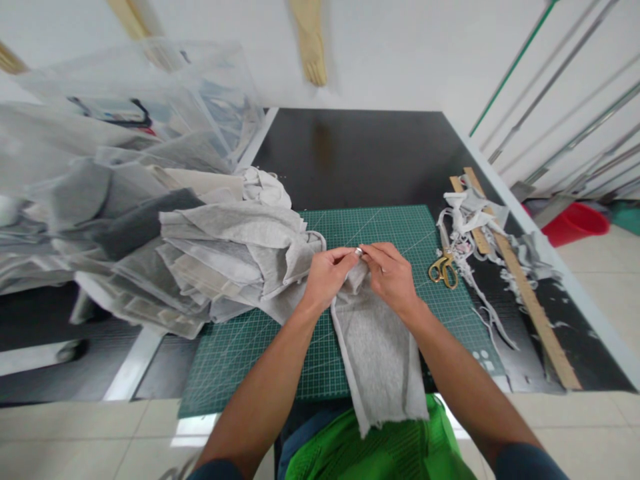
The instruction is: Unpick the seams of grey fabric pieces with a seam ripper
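My left hand [326, 272] and my right hand [391, 272] meet over the cutting mat, thumbs and fingers closed in a pinch. Between them they hold the gathered upper part of a light grey fabric piece [383, 353]. Its lower end hangs past the mat's front edge toward my lap, with a frayed hem. A small shiny metal bit [359, 251] shows at the fingertips; its kind is unclear. More grey cloth [270, 243] spreads from the left up to my left hand. The green cutting mat [260, 360] lies underneath.
Stacked grey fabric [125, 220] fills the left side, before a clear plastic box [215, 87]. On the right lie gold-handled scissors [443, 269], cloth scraps [463, 220] and a wooden ruler [537, 307]. A red bucket [575, 225] stands beyond the black table [360, 153].
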A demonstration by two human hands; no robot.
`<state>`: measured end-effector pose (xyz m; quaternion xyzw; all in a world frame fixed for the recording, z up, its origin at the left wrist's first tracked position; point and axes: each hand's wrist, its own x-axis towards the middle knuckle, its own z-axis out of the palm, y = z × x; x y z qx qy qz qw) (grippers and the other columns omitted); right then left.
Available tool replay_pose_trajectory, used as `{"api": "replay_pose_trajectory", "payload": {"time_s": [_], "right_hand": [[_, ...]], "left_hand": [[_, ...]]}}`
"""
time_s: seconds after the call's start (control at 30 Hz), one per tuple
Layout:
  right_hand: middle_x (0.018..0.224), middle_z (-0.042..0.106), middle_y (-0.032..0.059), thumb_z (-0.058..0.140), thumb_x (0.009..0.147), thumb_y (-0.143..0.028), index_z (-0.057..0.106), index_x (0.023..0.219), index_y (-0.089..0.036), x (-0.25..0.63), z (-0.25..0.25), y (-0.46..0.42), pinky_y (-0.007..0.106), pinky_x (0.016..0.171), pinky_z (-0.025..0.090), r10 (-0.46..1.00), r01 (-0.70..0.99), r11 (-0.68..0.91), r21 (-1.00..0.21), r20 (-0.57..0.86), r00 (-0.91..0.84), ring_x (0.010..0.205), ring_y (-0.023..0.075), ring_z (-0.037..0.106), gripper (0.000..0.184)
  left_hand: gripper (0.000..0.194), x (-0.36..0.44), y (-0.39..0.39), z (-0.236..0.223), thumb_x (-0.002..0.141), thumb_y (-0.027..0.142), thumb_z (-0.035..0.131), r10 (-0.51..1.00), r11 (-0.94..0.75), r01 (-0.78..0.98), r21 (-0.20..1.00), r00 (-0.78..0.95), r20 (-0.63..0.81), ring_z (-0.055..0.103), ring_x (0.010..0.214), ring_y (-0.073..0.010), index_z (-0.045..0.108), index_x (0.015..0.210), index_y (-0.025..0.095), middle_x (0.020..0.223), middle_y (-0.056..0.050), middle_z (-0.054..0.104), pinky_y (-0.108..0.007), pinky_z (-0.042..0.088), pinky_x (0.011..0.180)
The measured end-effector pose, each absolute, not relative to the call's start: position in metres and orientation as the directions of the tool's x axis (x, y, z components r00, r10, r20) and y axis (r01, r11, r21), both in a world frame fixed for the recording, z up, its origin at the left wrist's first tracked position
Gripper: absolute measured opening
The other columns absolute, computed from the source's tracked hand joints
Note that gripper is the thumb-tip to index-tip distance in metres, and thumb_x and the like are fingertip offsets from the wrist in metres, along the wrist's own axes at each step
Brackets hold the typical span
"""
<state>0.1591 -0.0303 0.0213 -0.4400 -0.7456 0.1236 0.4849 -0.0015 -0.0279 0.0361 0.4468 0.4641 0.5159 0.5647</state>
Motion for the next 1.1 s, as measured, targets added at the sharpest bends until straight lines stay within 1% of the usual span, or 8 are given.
{"api": "replay_pose_trajectory", "payload": {"time_s": [0.17,0.3,0.43,0.57,0.7,0.83,1.0,1.1], "right_hand": [[0.11,0.07,0.0091,0.053,0.099,-0.033,0.064,0.124,-0.021,0.171,0.024,-0.023,0.036,0.081,0.056,0.883,0.43,0.411,-0.804,0.469,0.032,0.092,0.0209,0.065,0.03],[0.112,0.072,0.0051,0.059,0.087,-0.022,0.058,0.132,-0.021,0.176,0.021,-0.018,0.029,0.07,0.052,0.938,0.341,0.345,-0.875,0.313,-0.147,0.074,0.0146,0.06,0.045],[0.127,0.072,0.0056,0.056,0.077,-0.009,0.061,0.134,-0.023,0.17,0.011,-0.016,0.032,0.08,0.054,0.92,0.388,0.373,-0.843,0.282,-0.272,0.088,0.0175,0.066,0.059],[0.123,0.073,0.01,0.058,0.083,-0.013,0.065,0.132,-0.021,0.171,-0.002,-0.01,0.04,0.094,0.053,0.935,0.554,0.352,-0.755,0.311,-0.171,0.102,0.0238,0.067,0.05],[0.121,0.072,0.0145,0.069,0.085,-0.027,0.064,0.133,-0.016,0.179,-0.016,0.0,0.046,0.097,0.05,0.945,0.707,0.274,-0.652,0.32,-0.071,0.103,0.028,0.063,0.05],[0.101,0.074,0.0083,0.072,0.084,-0.028,0.067,0.13,-0.021,0.183,-0.025,0.005,0.041,0.09,0.049,0.955,0.722,0.271,-0.636,0.27,-0.121,0.092,0.0249,0.06,0.046],[0.087,0.071,0.0054,0.063,0.088,-0.026,0.074,0.111,-0.02,0.182,-0.018,0.004,0.035,0.08,0.046,0.962,0.648,0.232,-0.725,0.269,-0.043,0.082,0.0217,0.057,0.025],[0.082,0.067,0.002,0.056,0.095,-0.036,0.073,0.102,-0.019,0.185,-0.008,0.004,0.031,0.071,0.043,0.969,0.428,0.206,-0.88,0.244,0.035,0.073,0.0177,0.054,0.025]], "left_hand": [[0.01,-0.003,-0.024,0.033,0.08,0.028,0.067,0.999,0.039,-0.215,0.976,0.003,-0.039,0.055,0.066,-0.0135,0.069,0.077,0.018,0.074,-0.002,0.067,-0.026,0.041,0.062],[0.009,-0.003,-0.023,0.035,0.075,0.029,0.059,0.994,0.11,-0.342,0.933,0.058,-0.096,0.061,0.069,-0.0175,0.058,0.071,0.02,0.076,-0.004,0.07,-0.028,0.044,0.064],[0.013,-0.005,-0.025,0.044,0.069,0.032,0.054,0.969,0.225,-0.449,0.865,0.193,-0.152,0.063,0.069,-0.021,0.049,0.064,0.022,0.072,-0.007,0.07,-0.031,0.046,0.064],[0.015,-0.01,-0.025,0.049,0.071,0.03,0.053,0.958,0.258,-0.511,0.82,0.246,-0.148,0.06,0.062,-0.0204,0.046,0.059,0.023,0.063,-0.009,0.066,-0.033,0.045,0.062],[0.019,-0.012,-0.024,0.048,0.073,0.029,0.053,0.951,0.278,-0.552,0.786,0.272,-0.145,0.052,0.055,-0.0177,0.047,0.057,0.023,0.053,-0.006,0.055,-0.031,0.039,0.056],[0.019,-0.01,-0.024,0.05,0.071,0.029,0.054,0.938,0.316,-0.586,0.746,0.309,-0.154,0.041,0.049,-0.0141,0.045,0.055,0.023,0.048,-0.001,0.04,-0.03,0.034,0.054],[0.032,-0.015,-0.021,0.049,0.073,0.034,0.056,0.958,0.265,-0.48,0.837,0.231,-0.171,0.022,0.044,-0.0101,0.034,0.051,0.024,0.047,0.005,0.023,-0.03,0.02,0.048],[0.041,-0.019,-0.017,0.041,0.077,0.038,0.065,0.988,0.156,-0.174,0.972,0.025,-0.154,0.025,0.045,-0.0094,0.036,0.051,0.023,0.048,0.005,0.029,-0.029,0.02,0.049]]}}
